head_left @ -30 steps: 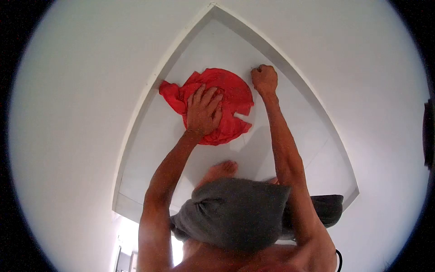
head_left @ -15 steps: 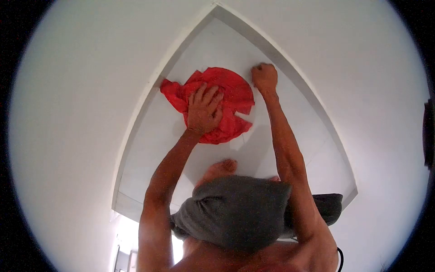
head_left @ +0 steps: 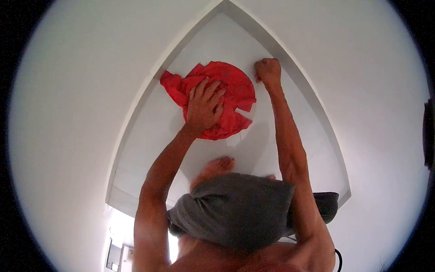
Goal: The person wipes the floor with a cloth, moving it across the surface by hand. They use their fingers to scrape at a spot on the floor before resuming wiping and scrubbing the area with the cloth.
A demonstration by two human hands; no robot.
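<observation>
Red cloth [head_left: 232,93]: one, crumpled on the pale floor [head_left: 147,136], upper centre of frame.
Left hand [head_left: 205,106]: one, fingers spread, laid flat over the cloth.
Right hand [head_left: 268,72]: one, curled into a fist, right of the cloth; contents cannot be told.
Grey garment [head_left: 235,208]: one, lower centre.
</observation>
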